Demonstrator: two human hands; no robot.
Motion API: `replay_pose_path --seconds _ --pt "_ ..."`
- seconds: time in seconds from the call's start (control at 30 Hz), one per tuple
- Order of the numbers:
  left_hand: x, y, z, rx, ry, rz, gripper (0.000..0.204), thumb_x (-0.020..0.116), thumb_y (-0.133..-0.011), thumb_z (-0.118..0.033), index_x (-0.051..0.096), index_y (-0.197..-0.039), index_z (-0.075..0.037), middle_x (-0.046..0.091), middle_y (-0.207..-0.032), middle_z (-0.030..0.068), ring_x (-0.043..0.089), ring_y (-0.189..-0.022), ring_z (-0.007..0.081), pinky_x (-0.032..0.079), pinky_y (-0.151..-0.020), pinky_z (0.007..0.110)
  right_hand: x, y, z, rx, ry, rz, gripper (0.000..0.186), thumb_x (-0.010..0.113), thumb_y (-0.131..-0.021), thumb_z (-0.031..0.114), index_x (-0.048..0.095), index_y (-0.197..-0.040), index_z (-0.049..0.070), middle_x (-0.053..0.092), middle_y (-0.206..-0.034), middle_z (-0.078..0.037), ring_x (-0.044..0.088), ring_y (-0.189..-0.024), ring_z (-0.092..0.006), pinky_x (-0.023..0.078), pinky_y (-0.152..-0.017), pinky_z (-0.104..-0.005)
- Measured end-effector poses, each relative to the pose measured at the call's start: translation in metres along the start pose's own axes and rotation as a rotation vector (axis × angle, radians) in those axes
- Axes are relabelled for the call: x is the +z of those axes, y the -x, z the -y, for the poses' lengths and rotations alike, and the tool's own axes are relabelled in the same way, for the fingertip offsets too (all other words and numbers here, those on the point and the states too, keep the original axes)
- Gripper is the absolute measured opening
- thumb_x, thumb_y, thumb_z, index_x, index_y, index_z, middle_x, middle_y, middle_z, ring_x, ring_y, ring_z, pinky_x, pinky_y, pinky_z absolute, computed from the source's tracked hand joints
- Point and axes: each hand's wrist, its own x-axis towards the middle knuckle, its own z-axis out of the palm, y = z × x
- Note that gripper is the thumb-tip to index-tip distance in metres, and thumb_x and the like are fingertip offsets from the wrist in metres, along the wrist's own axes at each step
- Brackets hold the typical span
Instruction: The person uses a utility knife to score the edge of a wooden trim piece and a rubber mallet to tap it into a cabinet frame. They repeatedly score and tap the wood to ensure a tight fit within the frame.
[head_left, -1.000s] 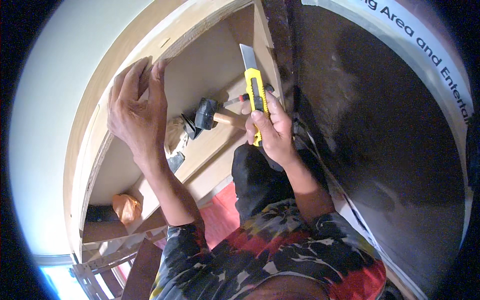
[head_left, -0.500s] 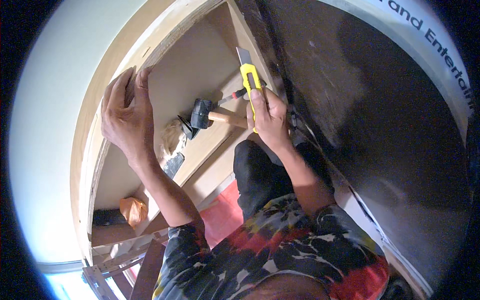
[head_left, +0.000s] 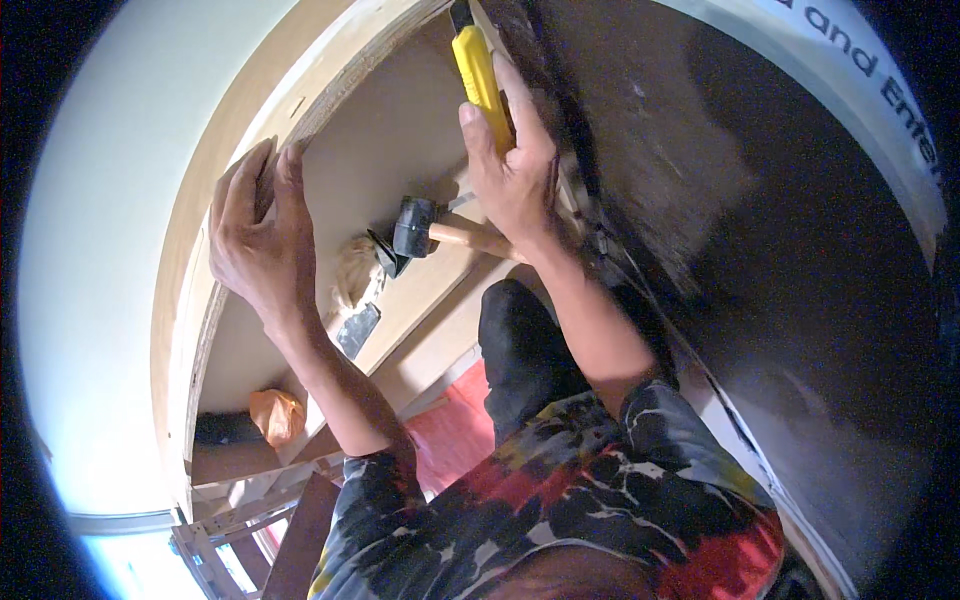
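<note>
My right hand is closed round a yellow snap-off utility knife. The blade, dark from this angle, points away from me, beside the far corner where the curved frame meets an upright board. My left hand straddles the curved plywood edge on the left, fingers on its outer side and thumb on the inner side. Below and between my hands, a black-headed mallet with a wooden handle lies on the wooden ledge, its handle end partly hidden by my right wrist.
Near the mallet are a black angular piece, a pale crumpled bundle and a dark flat blade-like tool. An orange plastic bag sits at lower left. A large dark panel stands on the right; red sheeting lies below.
My right hand has moved away from me and slightly left, bringing the knife up to the far corner and turning it in the grip. My left hand stays on the plywood edge.
</note>
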Motion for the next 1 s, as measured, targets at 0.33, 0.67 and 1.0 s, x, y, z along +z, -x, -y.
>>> replay_pose_path --seconds 0.33,0.67,1.0 --pt "0.001 0.004 -0.004 -0.099 0.067 0.014 0.028 0.078 -0.084 -0.029 0.076 -0.103 -0.008 0.072 -0.100 0.0072 0.071 -0.089 0.0186 0.056 -0.080 0.032 0.019 -0.004 -0.019 0.040 -0.047 -0.020 0.048 0.071 -0.090 0.010 0.053 -0.132 -0.006 0.065 -0.117 -0.014 0.062 -0.101 -0.0163 0.051 -0.089 -0.0298" --pt "-0.002 0.002 -0.006 -0.091 0.112 0.045 0.027 0.078 -0.085 -0.025 0.075 -0.103 -0.004 0.072 -0.099 0.0073 0.070 -0.089 0.0177 0.056 -0.080 0.031 0.039 -0.008 -0.027 0.102 -0.241 -0.107 0.049 0.072 -0.089 0.012 0.054 -0.130 -0.008 0.065 -0.119 -0.021 0.063 -0.110 -0.0262 0.049 -0.095 -0.0356" --pt "0.039 -0.039 -0.056 0.169 0.356 0.166 0.019 0.071 -0.087 -0.017 0.075 -0.104 -0.008 0.070 -0.109 0.0119 0.069 -0.097 0.0243 0.053 -0.088 0.037 0.049 0.009 -0.047 0.130 -0.204 -0.082 0.053 0.064 -0.095 0.008 0.041 -0.142 0.000 0.063 -0.103 -0.006 0.061 -0.078 -0.0090 0.052 -0.068 -0.0232"
